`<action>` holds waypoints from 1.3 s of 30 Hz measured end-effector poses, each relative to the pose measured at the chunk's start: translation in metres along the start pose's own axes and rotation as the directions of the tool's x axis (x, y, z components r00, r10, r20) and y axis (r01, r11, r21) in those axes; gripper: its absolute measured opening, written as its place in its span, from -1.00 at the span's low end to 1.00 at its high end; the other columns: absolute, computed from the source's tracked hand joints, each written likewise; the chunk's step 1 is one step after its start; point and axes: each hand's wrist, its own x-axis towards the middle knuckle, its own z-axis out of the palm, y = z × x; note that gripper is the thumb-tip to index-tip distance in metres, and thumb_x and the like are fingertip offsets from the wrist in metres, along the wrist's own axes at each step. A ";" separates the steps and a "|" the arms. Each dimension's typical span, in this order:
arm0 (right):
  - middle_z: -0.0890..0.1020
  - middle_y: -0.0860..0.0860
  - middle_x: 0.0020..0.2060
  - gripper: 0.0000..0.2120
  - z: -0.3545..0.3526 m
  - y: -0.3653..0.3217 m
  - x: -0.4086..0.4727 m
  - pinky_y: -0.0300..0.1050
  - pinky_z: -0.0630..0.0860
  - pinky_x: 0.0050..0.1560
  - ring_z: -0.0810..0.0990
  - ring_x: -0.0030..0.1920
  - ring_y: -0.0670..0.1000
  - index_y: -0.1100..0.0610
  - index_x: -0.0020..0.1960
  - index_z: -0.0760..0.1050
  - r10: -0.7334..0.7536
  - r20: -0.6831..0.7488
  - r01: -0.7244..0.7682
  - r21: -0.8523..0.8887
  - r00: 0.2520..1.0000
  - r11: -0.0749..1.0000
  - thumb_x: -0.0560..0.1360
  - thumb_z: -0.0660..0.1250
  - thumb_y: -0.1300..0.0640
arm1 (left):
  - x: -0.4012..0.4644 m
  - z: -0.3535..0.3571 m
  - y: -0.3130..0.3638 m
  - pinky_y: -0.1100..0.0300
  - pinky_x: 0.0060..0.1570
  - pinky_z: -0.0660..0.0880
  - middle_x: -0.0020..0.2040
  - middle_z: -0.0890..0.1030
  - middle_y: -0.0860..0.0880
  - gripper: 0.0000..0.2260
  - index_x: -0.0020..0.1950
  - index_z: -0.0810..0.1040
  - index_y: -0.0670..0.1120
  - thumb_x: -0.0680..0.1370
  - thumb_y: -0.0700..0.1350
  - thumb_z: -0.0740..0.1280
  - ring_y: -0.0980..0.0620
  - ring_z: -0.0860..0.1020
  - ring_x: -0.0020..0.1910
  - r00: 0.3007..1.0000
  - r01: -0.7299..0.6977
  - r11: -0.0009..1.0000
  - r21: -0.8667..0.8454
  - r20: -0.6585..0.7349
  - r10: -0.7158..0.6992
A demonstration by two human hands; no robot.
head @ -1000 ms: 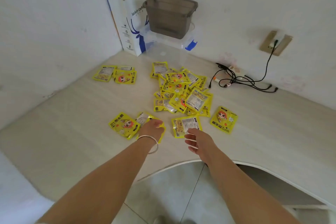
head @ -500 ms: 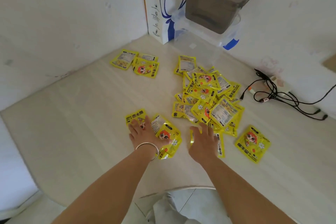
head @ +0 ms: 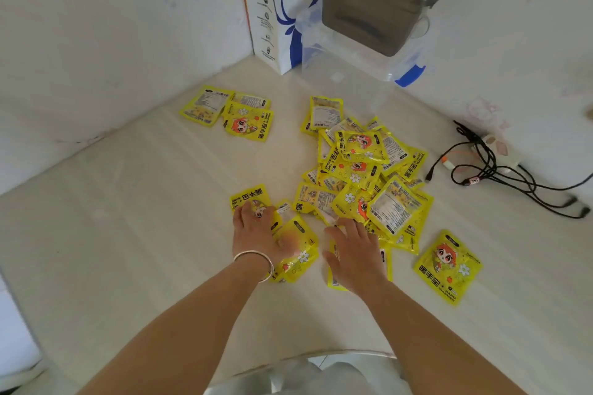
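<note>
While packet pile (head: 362, 176) sits beyond, left hand (head: 256, 232) presses packets (head: 298, 253) flat-fingered; right hand (head: 356, 253) likewise, on another packet (head: 334, 281).

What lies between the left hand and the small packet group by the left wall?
In the head view, the packet under the left hand sticks out, then bare table up to the small group.
</note>
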 end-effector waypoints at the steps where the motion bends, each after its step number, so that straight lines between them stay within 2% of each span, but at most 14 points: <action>1: 0.27 -0.03 0.40 -0.52 -0.002 0.006 -0.004 0.04 0.24 0.35 0.27 0.41 0.06 -0.08 0.41 0.26 0.000 -0.010 0.000 0.002 1.000 1.000 0.53 0.15 -0.17 | 0.002 -0.002 0.000 -0.01 0.49 0.02 0.52 0.02 -0.19 -0.06 0.49 0.14 0.09 0.22 0.35 0.43 -0.24 -0.07 0.52 1.000 -0.009 1.000 0.013 -0.001 0.009; 7: 0.24 -0.06 0.41 -0.25 -0.003 0.038 -0.026 0.00 0.10 0.43 0.19 0.43 0.04 -0.10 0.47 0.15 0.028 0.141 -0.019 -0.064 0.990 0.998 0.38 0.21 -0.39 | 0.008 -0.010 0.006 0.04 0.43 0.13 0.43 0.19 -0.18 -0.13 0.43 0.22 0.10 0.21 0.34 0.44 -0.21 0.11 0.44 0.997 -0.080 0.991 0.102 0.024 0.078; 12: 0.34 -0.01 0.28 -0.22 0.001 0.030 -0.026 -0.04 0.29 0.29 0.32 0.32 0.07 -0.06 0.39 0.23 0.161 0.137 -0.164 0.013 0.977 0.986 0.29 0.38 -0.33 | 0.011 -0.014 0.010 0.06 0.31 0.24 0.31 0.31 -0.18 -0.19 0.36 0.27 0.09 0.20 0.34 0.44 -0.21 0.29 0.29 0.996 -0.091 0.978 0.187 0.034 0.086; 16: 0.52 0.04 0.17 -0.28 0.002 0.020 -0.019 -0.05 0.45 0.12 0.51 0.21 0.12 0.07 0.31 0.32 0.336 0.301 -0.413 0.245 0.893 0.877 0.27 0.50 -0.17 | 0.006 -0.016 0.014 0.10 0.22 0.34 0.24 0.36 -0.15 -0.32 0.34 0.29 0.07 0.31 0.21 0.45 -0.20 0.37 0.18 0.992 -0.124 0.979 0.165 0.018 0.122; 21: 0.62 0.06 -0.01 -0.62 -0.002 0.011 -0.008 -0.10 0.45 -0.01 0.56 0.07 0.10 0.13 0.04 0.54 0.378 0.348 -0.501 0.400 0.858 0.767 0.38 0.43 -0.12 | -0.004 -0.014 0.011 0.07 0.18 0.40 0.24 0.41 -0.13 -0.47 0.38 0.29 0.03 0.47 0.09 0.36 -0.17 0.45 0.17 0.983 -0.166 0.979 0.121 -0.057 0.173; 23: 0.57 0.01 -0.23 -0.72 -0.006 0.003 -0.003 -0.09 0.42 -0.05 0.53 -0.05 0.09 0.11 -0.19 0.51 0.394 0.348 -0.525 0.556 0.851 0.644 0.46 0.37 -0.10 | -0.005 -0.016 0.003 0.04 0.13 0.42 0.23 0.45 -0.12 -0.55 0.38 0.32 0.02 0.52 -0.02 0.31 -0.17 0.48 0.17 0.984 -0.152 0.987 0.044 -0.086 0.156; 24: 0.57 0.02 -0.27 -0.72 -0.007 -0.002 -0.001 -0.06 0.45 -0.05 0.53 -0.09 0.09 0.13 -0.21 0.52 0.408 0.357 -0.536 0.659 0.841 0.528 0.47 0.36 -0.09 | -0.005 -0.018 -0.001 0.04 0.12 0.42 0.22 0.47 -0.12 -0.59 0.37 0.36 0.01 0.52 -0.09 0.29 -0.17 0.49 0.18 0.986 -0.140 0.990 -0.001 -0.089 0.140; 27: 0.65 0.15 0.00 -0.79 -0.009 -0.017 0.004 0.06 0.51 0.14 0.59 -0.02 0.13 0.22 0.02 0.56 0.397 0.415 -0.479 0.875 0.818 0.072 0.51 0.36 0.08 | -0.006 -0.022 -0.009 0.03 0.12 0.42 0.17 0.54 -0.13 -0.66 0.29 0.49 -0.02 0.52 -0.14 0.28 -0.19 0.50 0.17 0.990 -0.126 0.985 -0.117 -0.085 0.117; 30: 0.63 0.15 0.07 -0.85 -0.012 -0.029 0.009 0.11 0.50 0.21 0.59 0.05 0.15 0.21 0.05 0.54 0.369 0.441 -0.426 0.896 0.818 -0.126 0.54 0.31 0.16 | -0.009 -0.023 -0.009 0.07 0.10 0.44 0.13 0.58 -0.13 -0.70 0.24 0.55 -0.03 0.51 -0.07 0.30 -0.17 0.53 0.15 0.993 -0.091 0.957 -0.276 -0.103 0.065; 32: 0.63 0.17 0.11 -0.81 -0.011 -0.038 0.014 0.14 0.50 0.23 0.59 0.12 0.18 0.19 0.04 0.55 0.425 0.438 -0.434 0.894 0.792 -0.112 0.51 0.34 0.10 | -0.012 -0.020 -0.010 0.14 0.11 0.41 0.17 0.55 -0.12 -0.68 0.27 0.53 -0.03 0.52 -0.03 0.31 -0.13 0.52 0.17 0.995 -0.079 0.929 -0.361 -0.080 0.053; 34: 0.57 0.18 0.16 -0.66 -0.010 -0.046 0.019 0.10 0.49 0.20 0.56 0.16 0.20 0.20 0.12 0.53 0.538 0.425 -0.537 0.841 0.728 0.061 0.49 0.33 -0.02 | -0.019 -0.015 -0.012 0.23 0.21 0.34 0.27 0.45 -0.08 -0.54 0.35 0.45 -0.05 0.48 0.01 0.38 -0.06 0.46 0.27 0.993 -0.108 0.873 -0.475 -0.016 0.115; 36: 0.43 0.16 0.27 -0.55 -0.010 -0.057 0.018 0.03 0.44 0.24 0.46 0.23 0.21 0.13 0.27 0.46 0.634 0.428 -0.686 0.690 0.644 0.231 0.49 0.28 -0.11 | -0.027 -0.006 -0.012 0.19 0.40 0.22 0.40 0.29 -0.08 -0.33 0.40 0.39 -0.07 0.36 0.20 0.38 -0.05 0.27 0.42 0.985 -0.116 0.849 -0.515 0.050 0.165; 38: 0.31 0.14 0.32 -0.56 -0.010 -0.070 0.017 -0.02 0.40 0.21 0.39 0.26 0.22 0.07 0.34 0.39 0.650 0.468 -0.735 0.644 0.599 0.213 0.51 0.26 -0.07 | -0.035 0.001 -0.004 0.07 0.49 0.11 0.49 0.15 -0.10 -0.27 0.41 0.38 -0.06 0.34 0.31 0.27 -0.07 0.10 0.50 0.986 -0.059 0.804 -0.592 0.092 0.140; 39: 0.29 0.14 0.32 -0.58 -0.010 -0.076 0.016 -0.04 0.41 0.17 0.40 0.23 0.22 0.07 0.35 0.38 0.641 0.486 -0.731 0.658 0.594 0.178 0.52 0.25 -0.02 | -0.037 0.003 0.000 0.06 0.51 0.07 0.52 0.09 -0.11 -0.37 0.41 0.37 -0.07 0.43 0.24 0.26 -0.07 0.05 0.52 0.988 -0.031 0.783 -0.621 0.102 0.120</action>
